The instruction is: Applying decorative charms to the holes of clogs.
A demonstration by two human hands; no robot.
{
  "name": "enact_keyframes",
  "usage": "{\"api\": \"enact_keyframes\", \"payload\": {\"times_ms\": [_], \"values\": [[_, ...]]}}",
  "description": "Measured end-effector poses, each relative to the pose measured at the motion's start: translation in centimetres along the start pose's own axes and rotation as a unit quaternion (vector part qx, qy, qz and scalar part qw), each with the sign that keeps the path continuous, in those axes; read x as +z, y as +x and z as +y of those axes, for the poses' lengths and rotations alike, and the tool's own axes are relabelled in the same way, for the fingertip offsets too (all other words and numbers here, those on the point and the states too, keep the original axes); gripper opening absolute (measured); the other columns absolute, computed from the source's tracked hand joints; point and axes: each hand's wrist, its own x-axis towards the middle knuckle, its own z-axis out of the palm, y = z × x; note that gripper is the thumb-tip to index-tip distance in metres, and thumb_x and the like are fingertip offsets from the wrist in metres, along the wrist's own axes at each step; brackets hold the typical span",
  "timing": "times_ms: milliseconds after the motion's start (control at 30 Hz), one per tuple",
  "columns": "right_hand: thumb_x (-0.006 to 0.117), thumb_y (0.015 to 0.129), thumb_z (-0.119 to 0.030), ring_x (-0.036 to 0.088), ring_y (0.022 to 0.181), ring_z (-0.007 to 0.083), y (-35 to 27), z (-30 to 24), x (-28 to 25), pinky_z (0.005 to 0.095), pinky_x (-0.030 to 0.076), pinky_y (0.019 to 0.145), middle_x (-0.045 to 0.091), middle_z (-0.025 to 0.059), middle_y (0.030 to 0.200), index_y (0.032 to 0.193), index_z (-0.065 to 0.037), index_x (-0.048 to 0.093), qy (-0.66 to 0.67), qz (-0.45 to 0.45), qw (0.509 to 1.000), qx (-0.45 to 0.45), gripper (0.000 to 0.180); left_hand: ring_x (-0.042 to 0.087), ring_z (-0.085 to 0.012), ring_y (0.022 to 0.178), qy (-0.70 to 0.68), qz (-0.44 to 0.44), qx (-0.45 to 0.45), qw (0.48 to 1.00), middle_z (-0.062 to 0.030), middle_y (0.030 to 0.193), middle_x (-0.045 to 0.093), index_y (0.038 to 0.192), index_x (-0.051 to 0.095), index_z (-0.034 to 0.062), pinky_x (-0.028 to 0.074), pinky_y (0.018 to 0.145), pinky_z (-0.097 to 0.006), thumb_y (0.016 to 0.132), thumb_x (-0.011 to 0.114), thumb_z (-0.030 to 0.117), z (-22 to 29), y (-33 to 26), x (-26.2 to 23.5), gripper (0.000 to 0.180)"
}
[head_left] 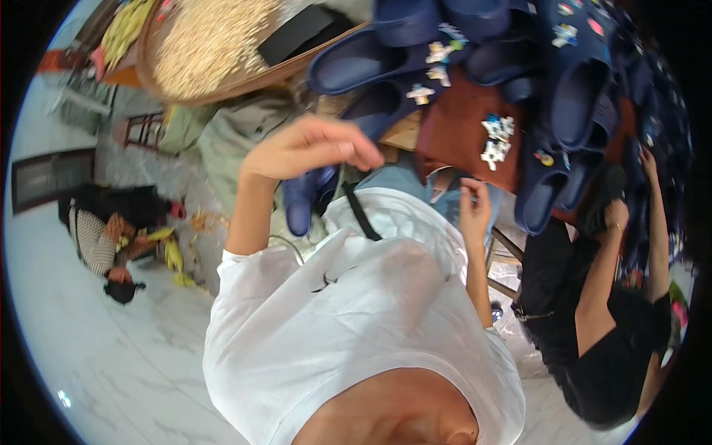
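Observation:
My left hand [315, 145] is raised over my lap at the left, fingers stretched forward and slightly bent, with nothing visible in it. Below its wrist lies a navy clog [298, 204]. My right hand [475, 206] is by my right thigh at the near edge of a brown-red tabletop [463, 122]; its fingers are curled together, and anything between them is too small to make out. Small white and blue figure-shaped charms [497, 139] lie on the tabletop beyond that hand. More charms [439, 63] rest on the navy clogs [360, 61] farther left.
Many navy clogs [582, 104] crowd the far and right sides. A round woven tray [215, 93] of pale grains holds a black flat piece [300, 35]. To the right, a co-worker in black [615, 341] handles a dark clog [604, 200]. Another person [93, 237] sits far left.

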Motion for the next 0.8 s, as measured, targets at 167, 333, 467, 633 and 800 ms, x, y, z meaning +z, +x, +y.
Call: {"api": "enact_keyframes", "payload": {"times_ms": [167,333,467,633,800], "values": [[0.056,0.091,-0.006,0.055,0.085,0.0082,1.0,-1.2,1.1,0.0202,0.043,0.071,0.063,0.0012,0.097,0.101,-0.003,0.063,0.009,0.001,0.999,0.054,0.012,0.062,-0.0159,0.091,0.085,0.123,-0.247,0.957,-0.0079,0.099,0.068,0.100,0.067,-0.0026,0.048,0.085,-0.027,0.093,0.051,0.014,-18.4,-8.9,1.4,0.024],[0.057,0.092,-0.007,0.055,0.086,0.0078,0.8,-0.9,2.5,0.0203,0.042,0.070,0.062,0.0013,0.097,0.100,-0.003,0.063,0.051,-0.001,0.998,0.029,0.011,0.068,-0.0255,0.085,0.253,0.166,-0.493,0.816,-0.0141,0.088,0.070,0.102,0.066,-0.0005,0.052,0.074,-0.033,0.084,0.062,0.025,-35.5,-15.8,4.4,0.031],[0.057,0.091,-0.004,0.056,0.087,0.0094,0.5,-0.8,2.1,0.0225,0.044,0.071,0.061,0.0025,0.094,0.098,-0.004,0.064,-0.001,0.029,0.999,0.017,0.010,0.064,-0.0299,0.092,-0.063,0.482,-0.570,0.663,-0.0161,0.106,0.064,0.118,0.056,-0.0014,0.051,0.076,-0.042,0.077,0.069,0.035,-40.8,-16.3,5.2,0.057],[0.057,0.090,-0.003,0.057,0.084,0.0121,0.4,-1.3,1.1,0.0234,0.044,0.068,0.061,0.0043,0.094,0.097,-0.004,0.064,-0.013,0.047,0.998,0.035,0.010,0.059,-0.0285,0.080,-0.327,0.664,-0.454,0.496,-0.0107,0.109,0.061,0.122,0.054,0.0038,0.047,0.077,-0.044,0.072,0.076,0.041,-47.7,-18.3,1.8,0.067],[0.057,0.089,-0.002,0.057,0.084,0.0131,1.9,-2.7,-0.1,0.0239,0.044,0.067,0.061,0.0053,0.094,0.098,-0.003,0.064,-0.021,0.076,0.997,0.007,0.011,0.058,-0.0240,0.071,-0.615,0.434,-0.214,0.623,-0.0065,0.101,0.064,0.102,0.059,0.0111,0.046,0.075,-0.037,0.076,0.072,0.033,-52.1,-27.5,1.1,0.037]]}}
